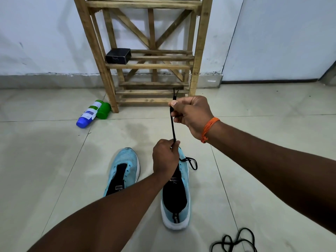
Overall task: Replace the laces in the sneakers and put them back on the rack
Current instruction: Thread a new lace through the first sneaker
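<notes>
Head view shows lacing barely begun: the right hand (pixel 190 115) and left hand (pixel 164 157) each pinch the flat black lace (pixel 172 128) taut in curled fingers (pixel 179 118) above the pale-blue mesh sneaker (pixel 175 200) on the tiled floor (pixel 54 160), so next, I judge, its ends need threading up the eyelets.

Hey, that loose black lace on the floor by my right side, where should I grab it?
Pinch the loose lace at its far loop, from above: it lies flat and tangled on the floor, no end showing clearly.
</notes>
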